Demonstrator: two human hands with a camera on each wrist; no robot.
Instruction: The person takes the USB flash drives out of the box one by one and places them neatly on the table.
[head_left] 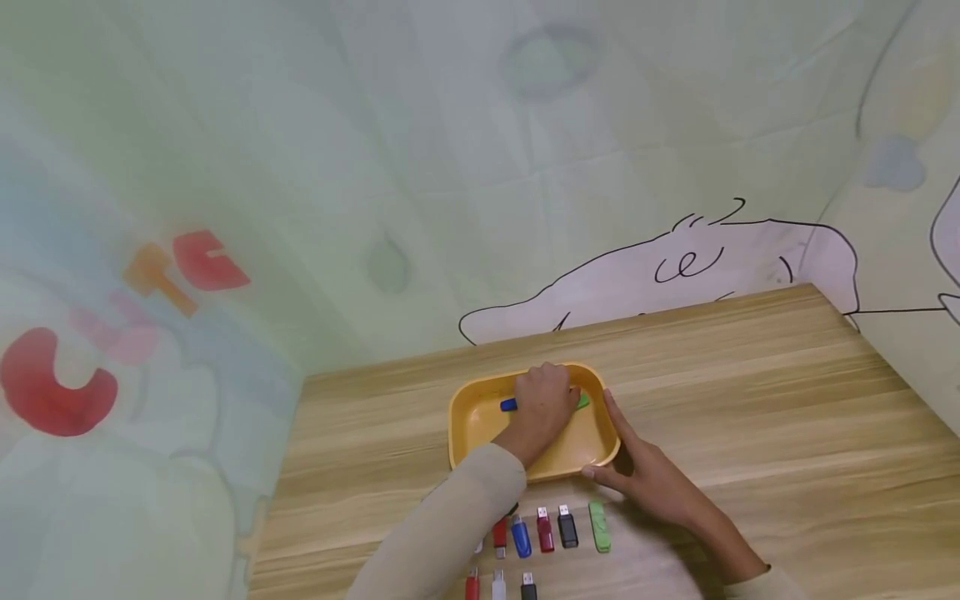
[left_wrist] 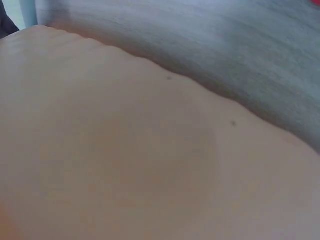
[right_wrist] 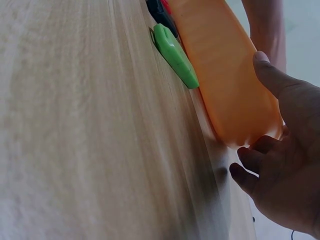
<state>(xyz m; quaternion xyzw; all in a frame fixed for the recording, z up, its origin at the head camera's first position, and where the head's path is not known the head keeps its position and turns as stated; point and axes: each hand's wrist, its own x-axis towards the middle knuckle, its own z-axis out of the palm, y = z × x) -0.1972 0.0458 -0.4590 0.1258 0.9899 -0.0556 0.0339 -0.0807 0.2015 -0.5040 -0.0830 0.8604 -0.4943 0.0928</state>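
My left hand [head_left: 544, 400] reaches down into the yellow plastic tray [head_left: 468, 417], back of the hand up and fingertips hidden. A blue USB stick [head_left: 509, 405] shows beside its fingers and a green piece [head_left: 582, 402] beside its thumb; I cannot tell whether the hand holds either. Blurred skin [left_wrist: 150, 150] fills most of the left wrist view. My right hand [head_left: 652, 479] grips the tray's right front corner, thumb at the front rim and fingers along the right side. In the right wrist view, that hand [right_wrist: 290, 165] curves round the tray's orange-looking end [right_wrist: 230, 80].
In front of the tray lies a row of USB sticks: red, blue [head_left: 521, 536], dark red [head_left: 545, 530], black [head_left: 567, 527] and green [head_left: 599, 527]. A nearer row has red [head_left: 472, 585], white [head_left: 498, 586] and black [head_left: 528, 587] ones. Behind the wooden table [head_left: 750, 392] hangs a printed curtain.
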